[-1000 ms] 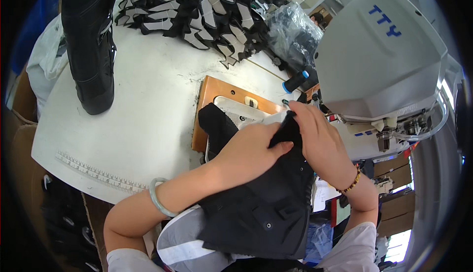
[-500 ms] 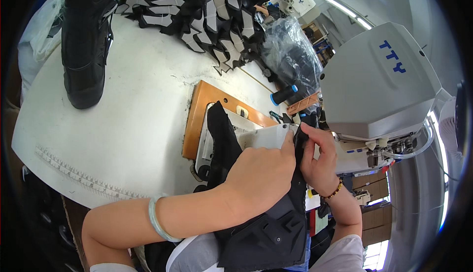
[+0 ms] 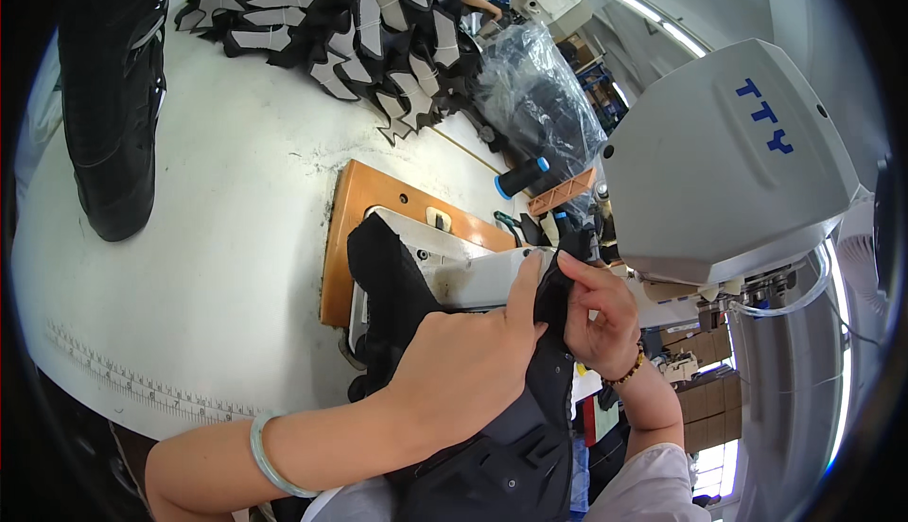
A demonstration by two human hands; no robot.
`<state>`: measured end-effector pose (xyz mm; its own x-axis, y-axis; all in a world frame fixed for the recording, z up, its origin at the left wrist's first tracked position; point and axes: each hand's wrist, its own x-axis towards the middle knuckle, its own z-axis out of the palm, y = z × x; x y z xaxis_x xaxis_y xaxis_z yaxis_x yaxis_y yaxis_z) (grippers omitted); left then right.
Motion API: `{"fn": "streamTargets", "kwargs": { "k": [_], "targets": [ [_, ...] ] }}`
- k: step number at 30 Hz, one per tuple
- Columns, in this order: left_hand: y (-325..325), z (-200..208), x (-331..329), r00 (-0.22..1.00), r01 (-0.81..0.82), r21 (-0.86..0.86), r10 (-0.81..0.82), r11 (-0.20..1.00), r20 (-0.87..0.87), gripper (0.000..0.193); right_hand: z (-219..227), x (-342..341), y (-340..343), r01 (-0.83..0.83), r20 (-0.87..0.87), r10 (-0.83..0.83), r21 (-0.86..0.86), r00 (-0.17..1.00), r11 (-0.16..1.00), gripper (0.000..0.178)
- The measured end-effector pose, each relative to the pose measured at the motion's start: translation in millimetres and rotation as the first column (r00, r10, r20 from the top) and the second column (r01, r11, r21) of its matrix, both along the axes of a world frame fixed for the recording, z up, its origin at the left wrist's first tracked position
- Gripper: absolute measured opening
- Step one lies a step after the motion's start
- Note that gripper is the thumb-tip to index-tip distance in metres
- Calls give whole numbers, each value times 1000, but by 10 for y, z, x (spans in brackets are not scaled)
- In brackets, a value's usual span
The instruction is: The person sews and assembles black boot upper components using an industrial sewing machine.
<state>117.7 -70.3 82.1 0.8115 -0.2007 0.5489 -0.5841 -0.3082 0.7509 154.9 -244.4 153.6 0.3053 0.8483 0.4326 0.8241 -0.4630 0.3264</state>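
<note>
A black shoe upper piece point(image 3: 478, 465), seemingly the same kind as the boot nearby, hangs over the sewing machine's pale arm point(image 3: 473, 276) and down toward my lap. My left hand point(image 3: 468, 356) lies across it, index finger stretched along its folded edge and the other fingers curled on the material. Facing it, my right hand point(image 3: 601, 323) pinches that edge between thumb and fingers, close to the end of the machine arm. One flap point(image 3: 388, 267) of the piece sticks up left of my left hand. My palms hide the middle of the piece.
A finished black boot point(image 3: 109, 125) stands on the white table point(image 3: 227, 267) at left. Strung black and grey cut pieces point(image 3: 369, 30) lie at the back. Beyond the wooden frame point(image 3: 340, 248) are a thread spool point(image 3: 522, 178) and plastic bag point(image 3: 539, 87). The machine head point(image 3: 719, 163) looms at right.
The view has shifted, so the table and boot sit farther left. The flap left of my left hand now spreads wider. Both hands still hold the piece's edge, a little lower against the machine arm.
</note>
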Motion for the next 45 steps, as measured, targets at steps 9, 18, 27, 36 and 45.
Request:
{"fn": "streamTargets", "kwargs": {
  "k": [9,18,27,36,45],
  "targets": [
    [-28,-87,67,973,24,-28,-17,999,231,45,-86,8,-18,50,-39,-45,120,998,992,20],
    [34,-67,69,962,-22,89,-4,996,273,45,-34,-11,56,48,81,-48,1,996,999,28],
    [3,-82,109,965,92,-302,-160,949,-207,37,-52,-22,58,89,49,-94,101,994,991,25],
    [-29,-2,92,842,108,-455,-324,884,-431,43,-97,-328,-409,-127,124,110,138,986,982,25],
    [-12,17,213,916,135,-279,-227,951,-330,46,-587,-463,-864,485,-395,-284,662,874,571,11]
  ]
}}
